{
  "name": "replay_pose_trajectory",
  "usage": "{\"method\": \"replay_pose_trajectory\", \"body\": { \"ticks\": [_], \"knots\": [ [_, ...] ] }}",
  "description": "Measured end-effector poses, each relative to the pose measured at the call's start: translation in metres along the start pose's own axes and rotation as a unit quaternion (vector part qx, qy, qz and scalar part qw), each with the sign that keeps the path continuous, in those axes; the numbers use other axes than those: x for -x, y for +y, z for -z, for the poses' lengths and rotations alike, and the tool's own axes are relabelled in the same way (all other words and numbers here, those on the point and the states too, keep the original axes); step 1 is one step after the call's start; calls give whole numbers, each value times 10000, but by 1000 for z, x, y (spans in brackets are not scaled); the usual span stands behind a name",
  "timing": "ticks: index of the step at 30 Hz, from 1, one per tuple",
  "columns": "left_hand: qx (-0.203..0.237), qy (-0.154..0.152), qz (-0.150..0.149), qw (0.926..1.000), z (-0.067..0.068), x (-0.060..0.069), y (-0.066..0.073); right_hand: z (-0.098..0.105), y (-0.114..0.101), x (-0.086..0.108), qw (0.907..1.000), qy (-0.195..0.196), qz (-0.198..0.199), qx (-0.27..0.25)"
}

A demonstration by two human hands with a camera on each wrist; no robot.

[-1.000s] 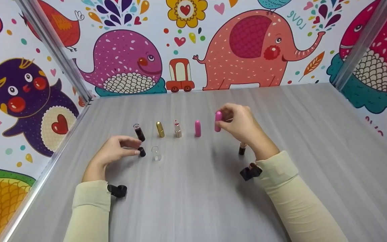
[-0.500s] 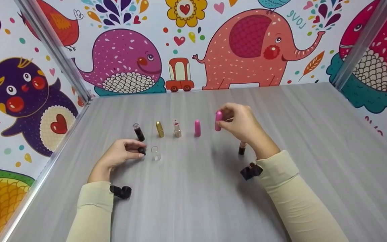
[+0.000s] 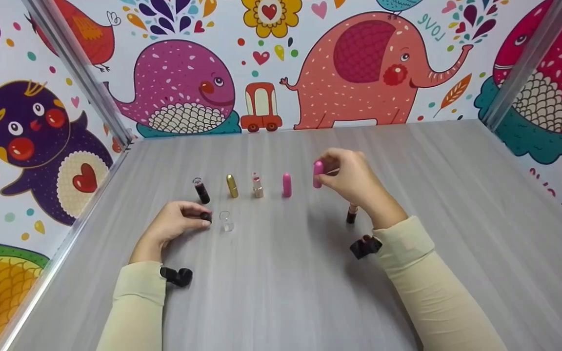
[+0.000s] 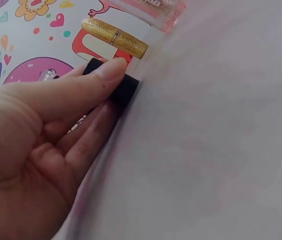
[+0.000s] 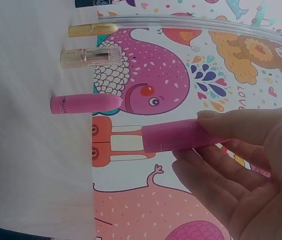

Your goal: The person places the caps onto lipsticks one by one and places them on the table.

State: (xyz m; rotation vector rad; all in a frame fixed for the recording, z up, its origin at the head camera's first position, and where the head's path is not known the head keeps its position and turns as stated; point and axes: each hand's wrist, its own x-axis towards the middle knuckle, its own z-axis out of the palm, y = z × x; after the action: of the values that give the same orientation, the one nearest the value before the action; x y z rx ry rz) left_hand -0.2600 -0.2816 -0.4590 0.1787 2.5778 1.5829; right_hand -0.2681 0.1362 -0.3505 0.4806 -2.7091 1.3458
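Observation:
My left hand (image 3: 171,224) pinches a small black cap (image 4: 127,91) between thumb and fingers, low at the tabletop; whether the cap touches it I cannot tell. My right hand (image 3: 351,178) holds a pink lipstick tube (image 5: 168,136) upright above the table. Another pink lipstick (image 3: 287,185) stands left of it. Further left in the row come a lipstick with a clear cap (image 3: 258,188), a gold lipstick (image 3: 232,186) and a black tube with a clear top (image 3: 202,191). Close to the left fingertips lies a clear cap-like piece (image 3: 227,224).
A black lipstick with a rose-gold top (image 3: 351,214) stands partly behind the right wrist. The grey table (image 3: 261,292) ends at printed walls with metal corner posts (image 3: 530,68). Black wrist cameras (image 3: 365,247) stick out from both cuffs.
My left hand has shifted slightly right and its fingers have come together round the black cap. The right hand still holds the pink lipstick in nearly the same spot.

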Motion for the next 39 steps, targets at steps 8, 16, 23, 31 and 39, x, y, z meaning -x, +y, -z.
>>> {"method": "replay_pose_trajectory", "body": {
  "ticks": [8,16,23,31,39],
  "knots": [
    [68,25,197,9998,1,-1,0,-1,1,-16,9986,-301,-90,422],
    [63,8,178,9998,2,-2,1,0,8,-40,9959,-611,-74,670],
    [16,51,141,9999,1,-2,1,-10,16,-56,9943,-883,-144,580],
    [6,91,102,9999,0,-2,-1,-22,29,-68,9895,-1167,-241,815],
    [30,135,176,9997,0,-2,0,-24,39,-72,9834,-1501,-419,926]
  ]
}}
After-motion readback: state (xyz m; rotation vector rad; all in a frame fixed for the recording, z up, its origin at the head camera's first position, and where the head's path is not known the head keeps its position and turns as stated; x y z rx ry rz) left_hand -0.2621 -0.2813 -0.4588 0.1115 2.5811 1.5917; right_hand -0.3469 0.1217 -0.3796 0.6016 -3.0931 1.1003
